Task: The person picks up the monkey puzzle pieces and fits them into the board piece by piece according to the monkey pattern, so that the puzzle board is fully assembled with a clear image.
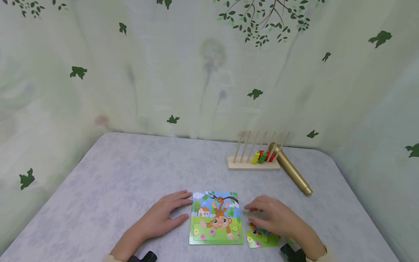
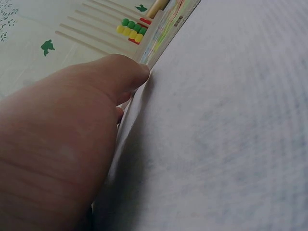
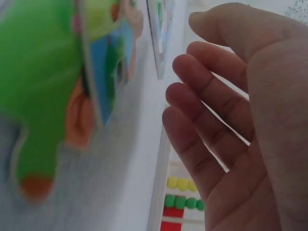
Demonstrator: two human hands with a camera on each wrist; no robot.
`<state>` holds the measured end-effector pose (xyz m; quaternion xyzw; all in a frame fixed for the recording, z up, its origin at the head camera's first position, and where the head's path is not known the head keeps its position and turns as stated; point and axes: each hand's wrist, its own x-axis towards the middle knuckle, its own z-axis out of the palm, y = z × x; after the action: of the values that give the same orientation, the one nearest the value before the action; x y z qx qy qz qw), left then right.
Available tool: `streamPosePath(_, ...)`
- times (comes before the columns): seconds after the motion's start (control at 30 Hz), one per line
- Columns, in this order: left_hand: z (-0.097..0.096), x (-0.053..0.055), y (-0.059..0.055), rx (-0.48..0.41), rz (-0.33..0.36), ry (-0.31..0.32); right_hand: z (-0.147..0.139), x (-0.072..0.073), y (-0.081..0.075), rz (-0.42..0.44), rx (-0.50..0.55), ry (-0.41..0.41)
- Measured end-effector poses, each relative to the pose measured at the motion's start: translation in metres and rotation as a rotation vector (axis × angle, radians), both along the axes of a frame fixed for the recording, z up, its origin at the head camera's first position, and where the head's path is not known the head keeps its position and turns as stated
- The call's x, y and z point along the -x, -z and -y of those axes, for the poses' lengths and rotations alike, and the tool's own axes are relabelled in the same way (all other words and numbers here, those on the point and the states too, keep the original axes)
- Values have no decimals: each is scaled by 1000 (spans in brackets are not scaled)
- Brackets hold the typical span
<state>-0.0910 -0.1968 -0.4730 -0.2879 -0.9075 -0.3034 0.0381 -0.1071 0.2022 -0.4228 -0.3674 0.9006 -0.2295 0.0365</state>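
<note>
A picture puzzle board (image 1: 212, 233) lies flat on the table, showing a monkey hanging from a branch beside a small house. My left hand (image 1: 160, 216) rests at its left edge, fingers extended; in the left wrist view the thumb (image 2: 130, 72) is against or very near that edge. To the board's right, my right hand (image 1: 279, 216) hovers over loose, overlapping puzzle pieces (image 1: 256, 241) and partly hides them. Its fingers are loosely bent with nothing between them. Up close in the right wrist view, a green puzzle piece (image 3: 38, 72) appears beside that hand.
Behind the board stands a wooden peg rack (image 1: 252, 166) with yellow, green and red beads on some rods. A gold-coloured tube (image 1: 292, 171) leans or lies against its right end. A leaf-patterned curtain (image 1: 183, 72) rises behind the grey table (image 1: 131, 171).
</note>
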Motion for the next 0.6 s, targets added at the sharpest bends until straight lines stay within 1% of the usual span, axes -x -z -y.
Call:
streamPosePath(0.13,0,1,-1,7,0,3,-10,-2,1,34,-40,55)
streamPosePath(0.23,0,2,-3,5,18,4,-17,-4,0,62,-46,62)
streamPosePath(0.27,0,2,-4,4,24,4,-20,-4,0,87,-44,55)
streamPosePath(0.37,0,2,-5,1,35,3,-25,-6,0,206,-51,31)
streamPosePath(0.47,0,1,-4,-5,30,5,-28,-7,-1,310,-64,10)
streamPosePath(0.6,-2,1,-2,-10,25,9,-32,-8,-2,343,-49,-20)
